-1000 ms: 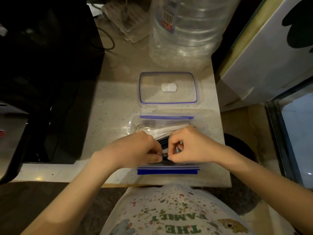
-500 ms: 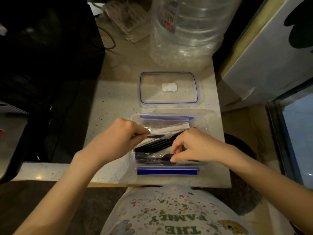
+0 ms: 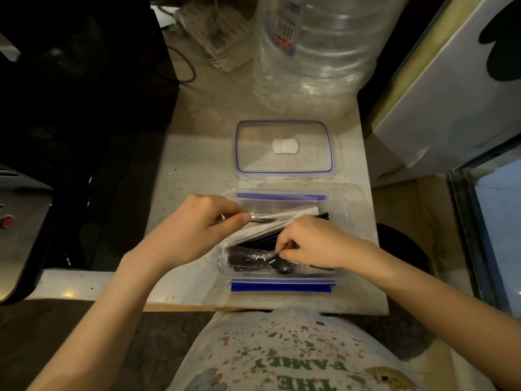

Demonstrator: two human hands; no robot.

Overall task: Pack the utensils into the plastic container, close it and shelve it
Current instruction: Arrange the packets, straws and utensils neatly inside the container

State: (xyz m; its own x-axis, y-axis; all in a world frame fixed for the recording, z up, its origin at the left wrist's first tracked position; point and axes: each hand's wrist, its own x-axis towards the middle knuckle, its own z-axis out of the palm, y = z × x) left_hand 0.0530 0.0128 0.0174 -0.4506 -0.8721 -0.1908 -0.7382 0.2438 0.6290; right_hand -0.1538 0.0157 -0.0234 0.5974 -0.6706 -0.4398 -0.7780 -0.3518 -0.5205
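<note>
The plastic container [image 3: 342,203] sits open on the pale speckled surface [image 3: 197,170], close to its near edge, with blue clips on its far and near sides. Inside lie black utensils [image 3: 265,238], a clear-wrapped bundle of dark cutlery [image 3: 245,258] and white paper-wrapped pieces [image 3: 284,217] slanting across the far half.

The left hand [image 3: 194,230] hovers over the container's left end, its thumb and curled fingers [image 3: 241,218] pinching a thin dark utensil [image 3: 263,220] that lies along the white wrappers. The right hand [image 3: 313,241] is over the container's middle, its fingers bent down and pinching what looks like the handle of a black spoon [image 3: 282,265], though the grip is partly hidden by the knuckles.

The clear lid [image 3: 283,148], edged in blue with a white patch at its centre, lies flat on the surface just behind the container. A large clear water bottle [image 3: 315,52] stands further back. A dark appliance [image 3: 70,108] fills the left side.
</note>
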